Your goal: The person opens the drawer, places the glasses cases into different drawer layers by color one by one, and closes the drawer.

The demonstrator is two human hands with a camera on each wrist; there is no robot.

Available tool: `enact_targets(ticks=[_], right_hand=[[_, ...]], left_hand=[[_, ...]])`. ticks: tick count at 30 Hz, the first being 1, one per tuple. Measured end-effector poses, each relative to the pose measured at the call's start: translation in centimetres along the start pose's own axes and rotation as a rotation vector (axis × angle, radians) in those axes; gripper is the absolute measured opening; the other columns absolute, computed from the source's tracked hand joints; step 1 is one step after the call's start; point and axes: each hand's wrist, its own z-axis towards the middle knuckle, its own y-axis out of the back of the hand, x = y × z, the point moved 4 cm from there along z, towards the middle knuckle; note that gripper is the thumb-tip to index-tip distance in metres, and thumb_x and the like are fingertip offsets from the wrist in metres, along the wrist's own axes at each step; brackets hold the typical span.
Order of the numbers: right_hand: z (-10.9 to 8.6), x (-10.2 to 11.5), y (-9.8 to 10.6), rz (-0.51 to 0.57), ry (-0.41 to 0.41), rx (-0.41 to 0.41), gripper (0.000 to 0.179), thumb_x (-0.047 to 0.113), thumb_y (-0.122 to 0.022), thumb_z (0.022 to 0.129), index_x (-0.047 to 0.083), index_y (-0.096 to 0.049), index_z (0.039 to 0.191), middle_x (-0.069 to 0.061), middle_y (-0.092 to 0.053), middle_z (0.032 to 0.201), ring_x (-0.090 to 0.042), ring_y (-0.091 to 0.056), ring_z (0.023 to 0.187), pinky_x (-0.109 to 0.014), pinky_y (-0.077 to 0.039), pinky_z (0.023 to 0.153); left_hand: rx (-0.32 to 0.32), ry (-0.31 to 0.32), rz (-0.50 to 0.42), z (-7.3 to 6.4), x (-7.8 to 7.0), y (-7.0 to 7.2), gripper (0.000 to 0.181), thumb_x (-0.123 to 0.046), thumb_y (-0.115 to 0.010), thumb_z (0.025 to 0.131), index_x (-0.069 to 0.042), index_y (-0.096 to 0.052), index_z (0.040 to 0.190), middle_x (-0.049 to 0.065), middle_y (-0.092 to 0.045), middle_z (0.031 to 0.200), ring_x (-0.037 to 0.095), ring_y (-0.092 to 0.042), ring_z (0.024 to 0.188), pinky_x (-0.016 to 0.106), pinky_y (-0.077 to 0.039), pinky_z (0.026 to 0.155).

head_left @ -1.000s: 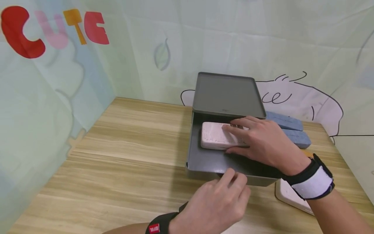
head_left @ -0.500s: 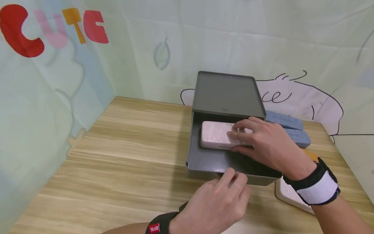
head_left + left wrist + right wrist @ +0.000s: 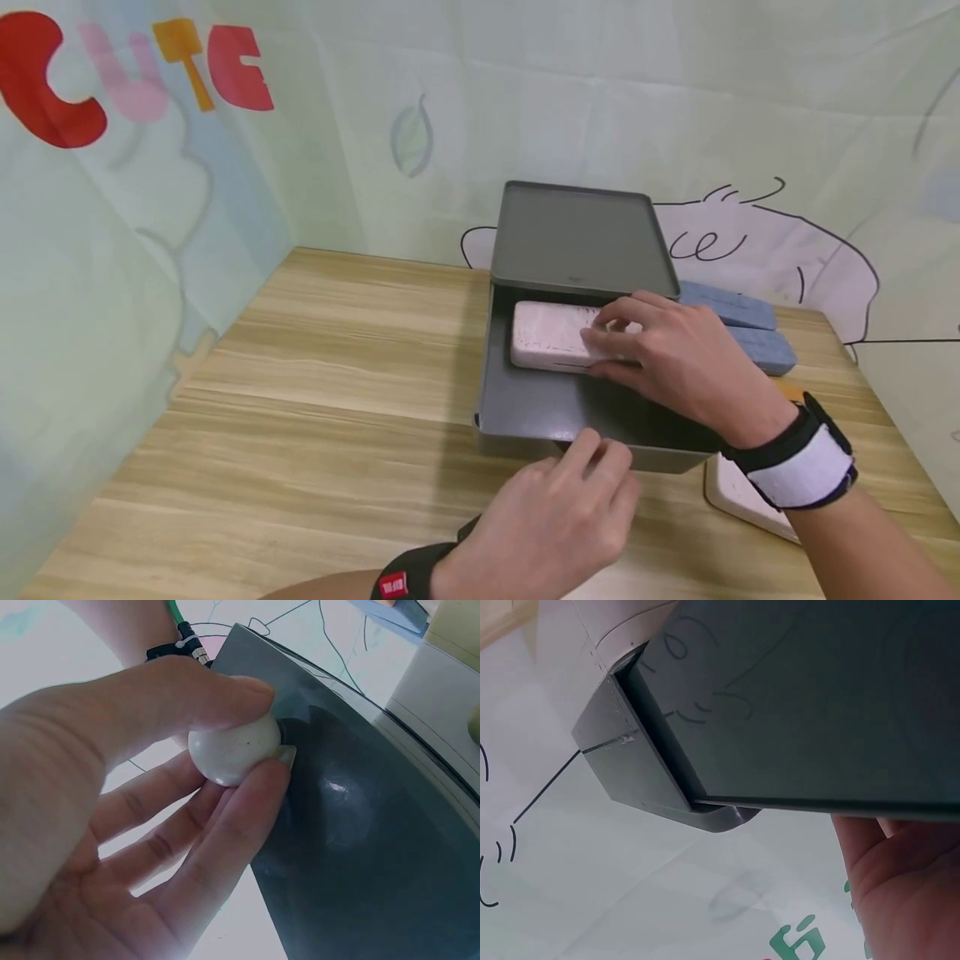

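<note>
In the head view a grey drawer point(image 3: 525, 408) stands pulled out of its low grey box point(image 3: 577, 237). Inside the drawer lies a pale pink oblong block point(image 3: 551, 329) with rounded edges. My right hand point(image 3: 675, 350) grips the block's right end, thumb along its near side and fingers bent over its top, hiding that end. At the drawer's front is my left hand point(image 3: 555, 508). The left wrist view shows its thumb and finger pinching a white round knob point(image 3: 232, 754) on the dark grey drawer front point(image 3: 360, 825). A grey panel point(image 3: 795, 712) covers the block in the right wrist view.
Two blue blocks point(image 3: 727, 307) lie right of the box, near the back wall. An orange piece point(image 3: 789, 390) shows behind the right wrist. A whitish rounded slab point(image 3: 742, 496) sits partly under the right forearm. The wooden table point(image 3: 337, 400) extends left to the printed cloth wall point(image 3: 360, 125).
My right hand has slid a little to the right along the block. The block has shifted slightly toward the drawer's back. My left hand keeps its hold on the knob.
</note>
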Motion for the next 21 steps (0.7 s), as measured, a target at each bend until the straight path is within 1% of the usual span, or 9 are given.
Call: enact_targets(ticks=[6,11,16,21], right_hand=[[0.24,-0.23,-0.2,-0.028,-0.002,-0.014,0.029,0.027,-0.09,0.075,0.018,-0.082,0.102,-0.004,-0.072,0.095,-0.019,-0.067,0.076,-0.032,-0.048,0.048],[0.29,-0.34,-0.27,-0.041,-0.022,0.002,0.031,0.026,-0.09,0.076,0.016,-0.082,0.105,-0.005,-0.07,0.092,-0.016,-0.062,0.07,-0.03,-0.045,0.047],[0.45,-0.42,-0.45,-0.049,-0.046,0.023,0.032,0.028,-0.089,0.077,0.016,-0.082,0.107,-0.004,-0.069,0.091,-0.015,-0.061,0.067,-0.029,-0.045,0.047],[0.74,-0.56,-0.67,-0.06,-0.058,0.035,0.032,0.03,-0.088,0.078,0.016,-0.082,0.106,-0.003,-0.066,0.087,-0.015,-0.058,0.065,-0.03,-0.046,0.048]], left_hand=[[0.008,-0.008,0.003,0.0,0.03,0.07,0.017,-0.011,-0.059,0.094,-0.019,-0.072,0.088,-0.005,-0.059,0.095,0.01,-0.054,0.086,0.012,-0.043,0.052],[0.017,-0.011,-0.004,0.03,0.03,0.08,0.013,-0.013,-0.062,0.094,-0.02,-0.072,0.089,-0.006,-0.06,0.095,0.01,-0.055,0.086,0.012,-0.044,0.054],[0.022,-0.01,-0.016,0.0,0.09,0.08,0.012,-0.014,-0.062,0.094,-0.019,-0.072,0.089,-0.005,-0.06,0.095,0.01,-0.055,0.086,0.012,-0.044,0.054],[0.011,-0.011,-0.008,0.01,0.08,0.11,0.013,-0.013,-0.062,0.094,-0.019,-0.072,0.089,-0.005,-0.06,0.094,0.01,-0.054,0.085,0.012,-0.044,0.055]])
